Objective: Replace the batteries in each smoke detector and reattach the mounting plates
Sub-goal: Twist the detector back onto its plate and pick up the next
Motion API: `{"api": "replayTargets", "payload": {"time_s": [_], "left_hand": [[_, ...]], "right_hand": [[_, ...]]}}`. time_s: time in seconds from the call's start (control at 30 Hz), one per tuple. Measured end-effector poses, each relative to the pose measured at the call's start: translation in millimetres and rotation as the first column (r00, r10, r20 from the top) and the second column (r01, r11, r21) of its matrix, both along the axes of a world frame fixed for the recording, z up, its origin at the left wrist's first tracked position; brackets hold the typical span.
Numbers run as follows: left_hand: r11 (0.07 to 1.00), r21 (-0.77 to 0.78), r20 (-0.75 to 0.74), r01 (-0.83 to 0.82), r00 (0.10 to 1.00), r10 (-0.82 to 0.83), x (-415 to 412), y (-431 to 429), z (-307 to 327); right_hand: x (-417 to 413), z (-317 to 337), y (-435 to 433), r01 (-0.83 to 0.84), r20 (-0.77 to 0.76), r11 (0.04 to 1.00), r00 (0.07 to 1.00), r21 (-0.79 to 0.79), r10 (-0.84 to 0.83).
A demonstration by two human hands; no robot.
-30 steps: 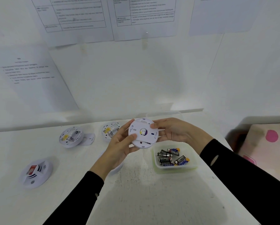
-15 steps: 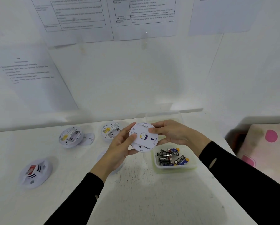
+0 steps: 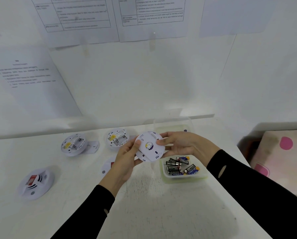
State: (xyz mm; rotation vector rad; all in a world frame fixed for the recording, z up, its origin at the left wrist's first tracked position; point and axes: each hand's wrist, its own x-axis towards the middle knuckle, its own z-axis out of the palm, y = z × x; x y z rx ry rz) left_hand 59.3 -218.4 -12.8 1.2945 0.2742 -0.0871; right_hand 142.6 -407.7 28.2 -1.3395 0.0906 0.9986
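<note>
The smoke detector (image 3: 149,146) you hold above the table (image 3: 161,213), just far-left of the battery tray (image 3: 202,175), looks light, rigid and slick: grip the rim, not the face. Your left hand (image 3: 125,163) curls round its left edge, thumb on the face; your right hand (image 3: 182,144) pinches the right rim.
</note>
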Motion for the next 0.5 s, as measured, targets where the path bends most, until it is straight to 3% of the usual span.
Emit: {"api": "replayTargets", "payload": {"time_s": [0.27, 0.37, 0.43, 0.5], "left_hand": [[0.999, 0.038, -0.03, -0.031, 0.999, 0.032, 4, -2, 1], [0.999, -0.003, -0.027, -0.044, 0.999, 0.044, 4, 4, 9], [1.0, -0.001, -0.109, -0.027, 0.994, 0.027, 5, 13, 20], [0.998, -0.06, -0.215, 0.0, 0.977, -0.013, 6, 26, 30]], "right_hand": [[-2, 1, -1, -0.009, 0.064, 1.0, 0.998, 0.003, 0.009], [-10, 3, 5, 0.041, 0.193, 0.998, 0.98, 0.044, -0.049], [-22, 0, 13, 0.09, 0.487, 0.996, 0.87, 0.01, -0.084], [-36, -8, 22, 0.141, 0.788, 0.989, 0.614, -0.05, -0.047]]}}
